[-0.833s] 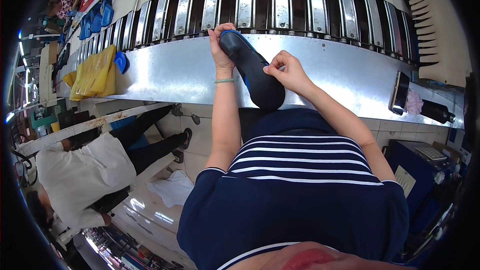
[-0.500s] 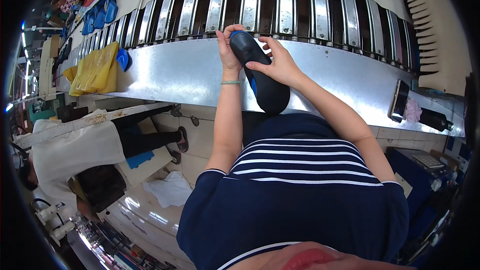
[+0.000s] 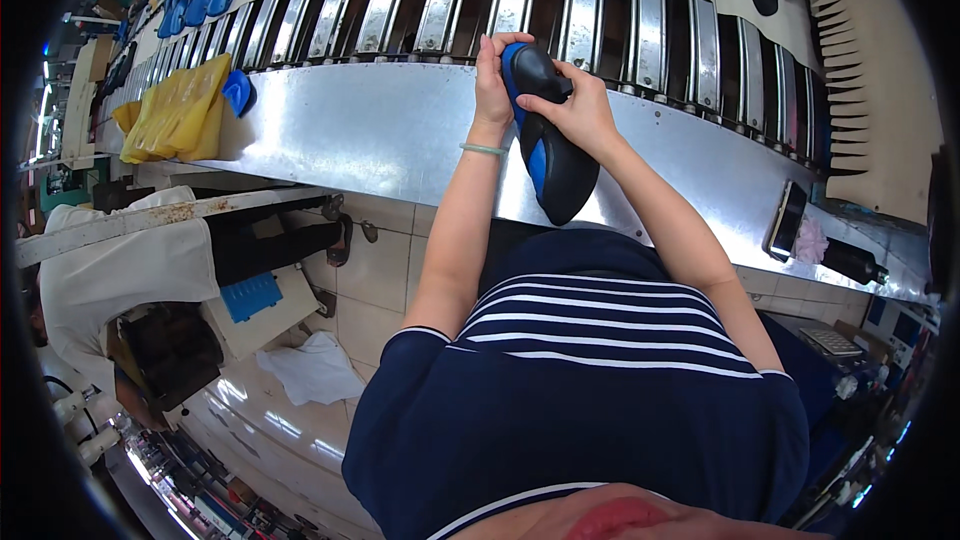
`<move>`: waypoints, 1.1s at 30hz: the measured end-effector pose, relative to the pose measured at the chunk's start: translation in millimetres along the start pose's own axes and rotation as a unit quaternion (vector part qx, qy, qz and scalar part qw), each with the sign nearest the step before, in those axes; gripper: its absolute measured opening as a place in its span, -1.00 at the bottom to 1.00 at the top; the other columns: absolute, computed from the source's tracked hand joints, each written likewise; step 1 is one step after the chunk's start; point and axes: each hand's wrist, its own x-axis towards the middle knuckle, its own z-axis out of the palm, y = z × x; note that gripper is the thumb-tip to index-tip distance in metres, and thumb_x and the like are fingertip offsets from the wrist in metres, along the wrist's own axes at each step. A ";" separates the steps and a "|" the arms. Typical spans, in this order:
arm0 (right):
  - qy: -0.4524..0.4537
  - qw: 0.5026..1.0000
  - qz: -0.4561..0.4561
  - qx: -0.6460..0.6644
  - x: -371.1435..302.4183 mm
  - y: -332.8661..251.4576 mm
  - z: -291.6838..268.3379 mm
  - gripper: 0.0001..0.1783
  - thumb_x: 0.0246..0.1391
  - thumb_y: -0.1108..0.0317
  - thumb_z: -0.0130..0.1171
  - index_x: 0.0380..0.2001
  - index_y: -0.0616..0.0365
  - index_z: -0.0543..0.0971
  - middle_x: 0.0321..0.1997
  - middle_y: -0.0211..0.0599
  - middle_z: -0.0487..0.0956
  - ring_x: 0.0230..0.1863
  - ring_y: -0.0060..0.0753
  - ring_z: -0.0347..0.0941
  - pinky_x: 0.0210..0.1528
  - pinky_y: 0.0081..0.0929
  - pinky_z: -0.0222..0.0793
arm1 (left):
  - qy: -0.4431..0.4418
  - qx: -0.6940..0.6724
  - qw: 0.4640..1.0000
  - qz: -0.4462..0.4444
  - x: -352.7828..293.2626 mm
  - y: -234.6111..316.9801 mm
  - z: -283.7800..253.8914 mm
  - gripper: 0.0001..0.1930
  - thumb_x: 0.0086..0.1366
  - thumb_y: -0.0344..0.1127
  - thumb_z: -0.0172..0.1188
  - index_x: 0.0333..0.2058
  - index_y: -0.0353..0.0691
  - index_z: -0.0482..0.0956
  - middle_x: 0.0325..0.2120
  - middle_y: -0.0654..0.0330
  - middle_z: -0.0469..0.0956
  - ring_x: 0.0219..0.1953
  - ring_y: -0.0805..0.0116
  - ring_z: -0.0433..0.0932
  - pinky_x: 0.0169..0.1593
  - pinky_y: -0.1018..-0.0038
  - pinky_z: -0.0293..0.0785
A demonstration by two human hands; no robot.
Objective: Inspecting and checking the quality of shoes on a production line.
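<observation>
You have the black and blue shoe point(image 3: 548, 145) raised over the far edge of the metal worktop point(image 3: 360, 135), both hands closed on its upper end: left hand point(image 3: 492, 80) behind, right hand point(image 3: 578, 112) across the front. It looks light, rubbery and flexible, so grip the firmer sole edges, not the soft upper

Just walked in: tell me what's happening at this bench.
A person in a navy striped top stands at a metal bench beside a roller conveyor. Both hands hold one black and blue shoe up over the bench: the left hand grips its upper end, and the right hand wraps around it from the other side. Yellow bags and another blue shoe piece lie further along on the left. A phone rests on the bench to the right.
</observation>
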 end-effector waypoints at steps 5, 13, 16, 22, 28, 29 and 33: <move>-0.022 0.999 0.009 0.022 4.3 3.7 -5.1 -0.28 -0.38 0.05 0.55 -0.14 0.32 0.63 -0.39 -0.05 0.67 -0.38 -0.24 0.63 -0.23 -0.42 0.51 | 0.002 -0.015 1.000 -0.002 1.7 -5.2 -0.6 -0.37 0.48 0.18 -0.42 -0.20 -0.23 0.51 -0.42 0.23 0.55 -0.35 0.47 0.51 -0.15 0.55 0.45; -0.033 0.998 0.040 0.024 7.6 5.3 -5.0 -0.32 -0.42 0.08 0.57 -0.18 0.27 0.67 -0.48 -0.16 0.66 -0.48 -0.41 0.60 -0.31 -0.50 0.50 | 0.001 -0.021 1.000 0.004 0.9 -5.6 -0.3 -0.38 0.48 0.19 -0.39 -0.22 -0.22 0.51 -0.41 0.23 0.55 -0.34 0.48 0.51 -0.16 0.56 0.46; -0.021 0.999 0.044 0.025 6.5 3.0 -4.1 -0.34 -0.44 0.10 0.57 -0.20 0.26 0.68 -0.48 -0.15 0.67 -0.47 -0.41 0.60 -0.31 -0.50 0.50 | -0.001 -0.025 1.000 0.007 0.8 -7.0 -2.4 -0.42 0.48 0.16 -0.35 -0.22 -0.21 0.52 -0.40 0.23 0.55 -0.33 0.48 0.51 -0.16 0.57 0.45; -0.007 0.999 0.036 -0.005 1.9 -8.7 -2.5 -0.34 -0.45 0.07 0.55 -0.20 0.22 0.68 -0.41 -0.15 0.66 -0.39 -0.24 0.61 -0.25 -0.41 0.48 | -0.019 0.089 0.992 0.084 2.4 -10.6 -15.7 -0.60 0.39 -0.02 -0.07 -0.20 -0.26 0.54 -0.30 0.22 0.48 -0.21 0.47 0.42 -0.05 0.57 0.31; 0.053 0.993 -0.025 -0.098 -12.3 -20.4 15.5 -0.15 -0.39 -0.04 0.52 0.02 0.20 0.56 -0.29 -0.15 0.56 -0.23 -0.06 0.55 -0.20 -0.25 0.46 | -0.039 0.012 0.998 0.041 -12.2 3.2 -18.5 -0.67 0.30 -0.13 0.04 -0.15 -0.27 0.51 -0.25 0.22 0.48 -0.16 0.47 0.43 -0.04 0.58 0.32; 0.037 0.995 -0.019 -0.095 -14.9 -20.7 16.4 -0.15 -0.37 -0.02 0.52 0.03 0.20 0.55 -0.25 -0.12 0.55 -0.21 -0.05 0.55 -0.18 -0.26 0.47 | -0.030 0.003 0.998 0.052 -12.2 0.8 -20.8 -0.69 0.28 -0.17 0.03 -0.15 -0.28 0.49 -0.22 0.20 0.48 -0.15 0.46 0.44 -0.03 0.56 0.35; -0.006 0.996 -0.027 -0.080 -18.3 -16.0 14.4 -0.16 -0.32 0.07 0.52 0.09 0.19 0.51 -0.15 -0.11 0.53 -0.17 -0.10 0.55 -0.12 -0.31 0.48 | -0.029 -0.039 0.995 0.083 -12.0 1.2 -22.7 -0.68 0.19 -0.18 0.04 -0.19 -0.30 0.47 -0.18 0.17 0.43 -0.15 0.39 0.45 0.01 0.51 0.37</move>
